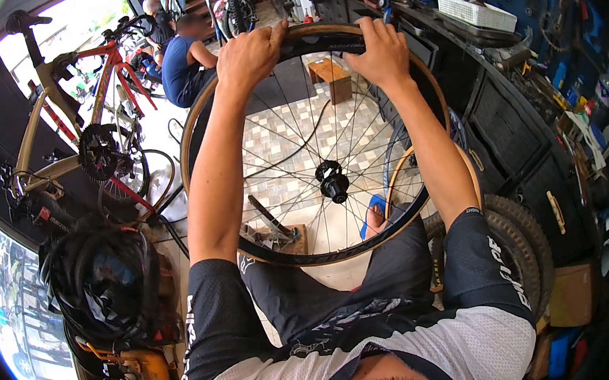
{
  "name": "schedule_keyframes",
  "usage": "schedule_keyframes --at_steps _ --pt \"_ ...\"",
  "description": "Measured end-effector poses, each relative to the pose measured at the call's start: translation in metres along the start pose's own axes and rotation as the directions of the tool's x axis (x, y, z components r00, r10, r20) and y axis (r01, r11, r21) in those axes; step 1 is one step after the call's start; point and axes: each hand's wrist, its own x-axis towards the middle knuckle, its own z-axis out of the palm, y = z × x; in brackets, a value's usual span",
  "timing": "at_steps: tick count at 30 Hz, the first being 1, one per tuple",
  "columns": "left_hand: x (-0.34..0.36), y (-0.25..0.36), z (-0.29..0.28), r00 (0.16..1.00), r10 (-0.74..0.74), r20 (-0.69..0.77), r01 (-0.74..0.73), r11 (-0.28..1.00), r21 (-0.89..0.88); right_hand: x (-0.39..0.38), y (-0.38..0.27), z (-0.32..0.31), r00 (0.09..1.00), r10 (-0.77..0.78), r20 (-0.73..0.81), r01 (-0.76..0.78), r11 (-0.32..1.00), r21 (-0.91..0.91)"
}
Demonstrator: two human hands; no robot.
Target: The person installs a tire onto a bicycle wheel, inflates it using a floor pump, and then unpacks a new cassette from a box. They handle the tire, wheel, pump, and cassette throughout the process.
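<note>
you are holding a bicycle wheel (315,145) upright in front of you, its lower rim resting near your lap at 6 o'clock. your left hand (251,52) is gripping the tan-walled tyre (319,35) at the wheel's 11 o'clock, fingers curled over the top edge. your right hand (383,50) is clamping the same tyre at 1 o'clock — both hands are pressing on the rubber, close together. the black hub (333,180) is sitting at the centre, spokes fanning out. a 2nd wheel (429,185) is leaning just behind, at 3 o'clock. a knobby tyre (526,242) is lying at 4 o'clock. a tan and red bicycle (72,132) is standing at 9 o'clock — a person in a blue shirt (182,62) is sitting beyond it.
</note>
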Motion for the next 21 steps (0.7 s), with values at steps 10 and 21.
schedule_keyframes --at_steps 10,21 --pt "-0.123 -0.091 -0.001 0.935 -0.078 -0.345 0.046 0.994 -0.100 0.010 0.020 0.001 1.000 -0.008 -0.028 0.011 0.994 0.112" --pt "-0.188 -0.122 0.013 0.881 -0.469 -0.056 0.457 0.876 -0.152 0.012 0.010 0.022 0.998 0.017 0.053 -0.021 0.997 0.073"
